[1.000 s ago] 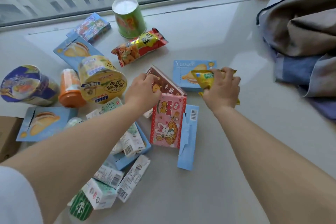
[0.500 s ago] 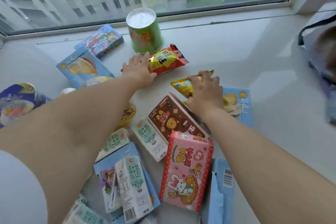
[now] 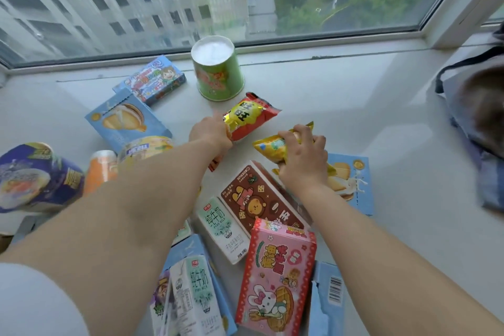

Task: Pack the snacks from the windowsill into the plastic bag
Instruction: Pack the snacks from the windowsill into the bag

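Both hands hold snack packets above the windowsill (image 3: 341, 95).

Head view: the left hand (image 3: 208, 133) grips the near end of a red packet (image 3: 252, 116) with a yellow label, just in front of the green cup (image 3: 218, 73). The right hand (image 3: 304, 158) is curled round a yellow packet (image 3: 272, 146) above a blue box (image 3: 360, 185). Count on the sill: two milk cartons (image 3: 223, 229), one brown box (image 3: 256, 199), one pink box (image 3: 275, 278).
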The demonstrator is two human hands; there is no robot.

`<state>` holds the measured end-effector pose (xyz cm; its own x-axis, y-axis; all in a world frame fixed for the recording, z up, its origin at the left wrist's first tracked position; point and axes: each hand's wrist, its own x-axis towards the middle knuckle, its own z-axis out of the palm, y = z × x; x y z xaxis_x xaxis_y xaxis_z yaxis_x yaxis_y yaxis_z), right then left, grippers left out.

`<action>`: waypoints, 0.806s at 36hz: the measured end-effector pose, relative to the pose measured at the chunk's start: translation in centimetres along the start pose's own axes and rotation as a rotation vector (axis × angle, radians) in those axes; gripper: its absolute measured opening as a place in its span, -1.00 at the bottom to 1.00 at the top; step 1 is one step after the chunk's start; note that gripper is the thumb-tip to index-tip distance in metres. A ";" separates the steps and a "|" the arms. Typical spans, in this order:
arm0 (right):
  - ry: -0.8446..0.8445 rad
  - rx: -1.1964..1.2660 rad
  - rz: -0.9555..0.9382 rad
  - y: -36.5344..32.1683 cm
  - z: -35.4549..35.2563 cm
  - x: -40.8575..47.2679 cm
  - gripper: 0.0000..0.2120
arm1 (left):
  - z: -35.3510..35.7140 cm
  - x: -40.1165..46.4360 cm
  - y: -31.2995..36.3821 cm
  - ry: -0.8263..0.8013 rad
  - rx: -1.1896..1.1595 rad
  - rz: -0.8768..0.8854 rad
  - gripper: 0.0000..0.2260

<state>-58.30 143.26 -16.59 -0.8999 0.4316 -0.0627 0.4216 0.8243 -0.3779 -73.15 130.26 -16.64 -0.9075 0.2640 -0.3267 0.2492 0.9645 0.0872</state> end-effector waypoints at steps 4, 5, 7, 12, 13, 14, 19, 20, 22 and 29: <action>0.103 0.098 -0.099 -0.8 -2.0 -1.9 -0.41 | -0.1 -3.9 0.6 0.046 -0.198 0.025 -0.52; 0.134 0.125 -0.109 -1.2 -2.4 -2.5 -0.39 | -0.3 -5.0 0.9 0.052 -0.255 0.042 -0.51; 0.195 0.222 -0.125 -2.1 -3.6 -3.6 -0.39 | -1.1 -7.2 1.1 0.060 -0.389 0.032 -0.52; 0.201 0.396 -0.136 -5.4 -7.0 -7.5 -0.24 | -3.2 -11.8 1.1 -0.024 -0.669 -0.184 -0.56; 0.201 0.421 -0.125 -6.1 -7.5 -8.3 -0.22 | -3.6 -12.6 0.5 -0.039 -0.748 -0.213 -0.55; 0.199 0.442 -0.115 -6.9 -8.1 -9.3 -0.22 | -4.3 -13.6 -0.3 -0.062 -0.847 -0.223 -0.54; 0.093 0.554 -0.077 -11.1 -9.4 -14.1 -0.16 | -3.6 -16.7 -6.2 -0.074 -1.025 -0.177 -0.24; 0.056 0.584 -0.051 -12.2 -9.5 -15.1 -0.15 | -4.8 -18.6 -7.0 -0.061 -1.062 -0.171 -0.24; -0.013 0.627 -0.027 -14.2 -9.4 -17.2 -0.13 | -7.5 -23.0 -8.5 -0.009 -1.067 -0.164 -0.39; -0.113 0.760 -0.069 -21.0 -7.5 -24.7 -0.09 | -9.4 -31.8 -16.9 0.124 -1.013 -0.121 -0.52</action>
<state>-44.10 118.03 -0.14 -0.9447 0.3141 -0.0944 0.2082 0.3521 -0.9125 -51.66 105.62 1.14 -0.9503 0.1080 -0.2920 -0.1967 0.5189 0.8319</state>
